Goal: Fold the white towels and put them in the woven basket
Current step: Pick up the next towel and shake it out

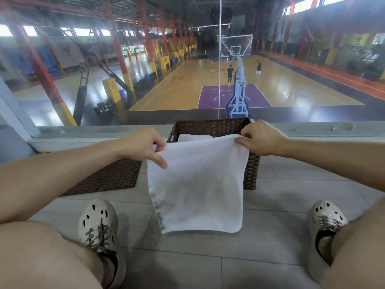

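- This is looking like an indoor sports hall — a wooden basketball court (177,90) with a purple painted zone (210,99) is stretching out below.
- A blue hoop stand (238,97) is holding up a clear backboard (236,45) at the near end.
- Two players (230,74) are standing on the court.
- Red steel columns (122,59) are lining the left side.
- A glass wall (219,28) and a tiled floor (270,236) are marking a raised viewing gallery — the court is lying well below it.

No legible text; green mark (160,221) on white towel (198,184) blurred
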Tool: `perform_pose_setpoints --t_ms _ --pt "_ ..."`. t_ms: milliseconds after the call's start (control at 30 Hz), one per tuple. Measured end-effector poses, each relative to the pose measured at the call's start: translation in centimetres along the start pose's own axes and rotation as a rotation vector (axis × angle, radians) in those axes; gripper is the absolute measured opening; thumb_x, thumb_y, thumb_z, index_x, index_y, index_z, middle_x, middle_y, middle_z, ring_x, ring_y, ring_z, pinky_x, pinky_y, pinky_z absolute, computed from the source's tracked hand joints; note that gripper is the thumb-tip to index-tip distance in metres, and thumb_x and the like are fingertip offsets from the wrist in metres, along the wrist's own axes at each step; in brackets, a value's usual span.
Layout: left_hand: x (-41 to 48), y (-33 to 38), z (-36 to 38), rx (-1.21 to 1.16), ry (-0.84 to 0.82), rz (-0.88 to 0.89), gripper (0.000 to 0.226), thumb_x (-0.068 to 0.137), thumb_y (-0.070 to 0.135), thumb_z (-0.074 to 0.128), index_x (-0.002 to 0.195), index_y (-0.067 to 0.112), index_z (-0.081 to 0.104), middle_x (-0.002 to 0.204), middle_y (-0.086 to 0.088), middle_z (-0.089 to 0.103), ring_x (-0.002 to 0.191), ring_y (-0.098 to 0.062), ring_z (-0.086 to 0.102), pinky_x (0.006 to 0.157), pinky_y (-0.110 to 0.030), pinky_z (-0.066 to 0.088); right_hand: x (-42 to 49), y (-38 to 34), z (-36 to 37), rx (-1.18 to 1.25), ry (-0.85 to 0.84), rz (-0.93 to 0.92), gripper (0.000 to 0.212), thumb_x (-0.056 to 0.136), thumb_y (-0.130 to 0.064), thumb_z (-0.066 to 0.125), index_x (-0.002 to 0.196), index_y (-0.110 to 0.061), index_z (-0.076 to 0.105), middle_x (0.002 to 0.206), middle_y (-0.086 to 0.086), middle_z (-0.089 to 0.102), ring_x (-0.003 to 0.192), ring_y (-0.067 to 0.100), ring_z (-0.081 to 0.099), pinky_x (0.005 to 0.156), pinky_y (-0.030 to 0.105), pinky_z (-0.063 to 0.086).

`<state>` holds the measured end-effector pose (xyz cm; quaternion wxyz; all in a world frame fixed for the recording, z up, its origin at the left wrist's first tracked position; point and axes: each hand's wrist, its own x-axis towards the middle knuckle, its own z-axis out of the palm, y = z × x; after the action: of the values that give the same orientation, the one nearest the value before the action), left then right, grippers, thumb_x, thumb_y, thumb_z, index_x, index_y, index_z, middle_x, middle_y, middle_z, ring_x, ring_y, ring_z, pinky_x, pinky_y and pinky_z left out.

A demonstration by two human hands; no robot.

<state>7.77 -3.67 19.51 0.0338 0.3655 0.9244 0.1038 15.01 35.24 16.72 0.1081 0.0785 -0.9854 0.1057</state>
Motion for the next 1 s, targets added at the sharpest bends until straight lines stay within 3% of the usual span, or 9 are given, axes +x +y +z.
perform_pose_setpoints --t_ms 200,300,433,500,667,767,833,900,1000 --pt "-0.2 0.7 0.9 -0.142 -0.225 -0.028 0.016 0.079 0.046 0.093 0.091 0.043 0.084 0.067 0.004 0.057 0.062 -0.015 0.044 0.066 -0.034 0.034 -0.1 0.8 -0.9 0.088 0.078 0.085 0.037 0.1 -0.042 0.073 0.067 -0.026 0.064 0.074 -0.004 0.065 0.073 0.017 0.061 0.059 0.025 0.035" --pt "-0.5 0.4 0.7 -0.1 -0.227 -0.051 0.011 0.089 0.048 0.086 0.085 0.039 0.082 0.07 0.019 0.065 0.065 -0.005 0.051 0.069 -0.032 0.04 -0.3 0.9 -1.0 0.121 0.052 0.077 0.025 0.095 -0.043 0.079 0.075 -0.029 0.071 0.082 -0.007 0.07 0.079 0.013 0.064 0.062 0.021 0.039" --pt "-0.7 -0.3 0.6 -0.061 -0.071 -0.063 0.043 0.096 0.051 0.076 0.069 0.02 0.064 0.083 0.003 0.066 0.08 -0.015 0.06 0.084 -0.042 0.05 -0.4 1.3 -0.2 0.084 -0.023 0.094 0.028 0.094 -0.04 0.08 0.071 -0.028 0.07 0.083 -0.006 0.072 0.079 0.015 0.066 0.062 0.021 0.04" --pt "-0.6 -0.5 0.9 -0.114 0.023 -0.034 0.05 0.098 0.045 0.075 0.063 0.017 0.056 0.075 -0.001 0.059 0.069 -0.017 0.053 0.076 -0.041 0.047 -0.4 1.7 -0.1 0.128 -0.011 0.119 0.026 0.095 -0.037 0.08 0.072 -0.026 0.074 0.083 -0.004 0.075 0.079 0.015 0.068 0.063 0.022 0.043" --pt "-0.5 -1.7 1.2 -0.371 0.075 -0.092 0.044 0.087 0.05 0.086 0.074 0.009 0.074 0.064 -0.015 0.054 0.062 -0.017 0.041 0.067 -0.034 0.034 -0.2 1.7 -0.4 0.261 0.122 0.225 0.032 0.092 -0.03 0.081 0.063 -0.022 0.07 0.07 0.0 0.069 0.064 0.016 0.059 0.059 0.024 0.043" --pt "-0.3 -2.2 1.6 -0.372 0.022 -0.136 0.021 0.082 0.038 0.093 0.084 0.021 0.082 0.061 0.004 0.054 0.056 -0.012 0.041 0.063 -0.03 0.033 0.2 1.6 0.1 0.304 0.184 0.266 0.032 0.09 -0.029 0.082 0.063 -0.022 0.066 0.072 0.003 0.068 0.067 0.021 0.061 0.06 0.024 0.044" --pt "0.0 -2.6 2.4 -0.339 0.038 -0.123 0.014 0.084 0.032 0.092 0.084 0.024 0.082 0.066 0.015 0.068 0.058 -0.011 0.058 0.066 -0.032 0.049 0.6 1.6 0.6 0.313 0.191 0.268 0.03 0.089 -0.025 0.082 0.065 -0.021 0.065 0.075 0.005 0.068 0.07 0.023 0.063 0.06 0.024 0.044" --pt "0.5 -3.6 3.2 -0.313 0.14 -0.139 0.015 0.087 0.039 0.089 0.086 0.027 0.079 0.081 0.012 0.078 0.076 -0.016 0.074 0.08 -0.041 0.061 1.0 1.7 1.0 0.303 0.176 0.262 0.026 0.089 -0.023 0.081 0.069 -0.02 0.065 0.074 0.004 0.067 0.067 0.021 0.06 0.059 0.024 0.044" --pt "0.8 -4.4 3.4 -0.194 0.312 -0.148 0.02 0.095 0.046 0.079 0.085 0.03 0.071 0.077 0.012 0.074 0.07 -0.004 0.067 0.073 -0.037 0.056 1.8 1.9 1.4 0.273 0.132 0.247 0.016 0.086 -0.023 0.082 0.078 -0.021 0.068 0.078 0.001 0.069 0.066 0.02 0.061 0.06 0.028 0.048"
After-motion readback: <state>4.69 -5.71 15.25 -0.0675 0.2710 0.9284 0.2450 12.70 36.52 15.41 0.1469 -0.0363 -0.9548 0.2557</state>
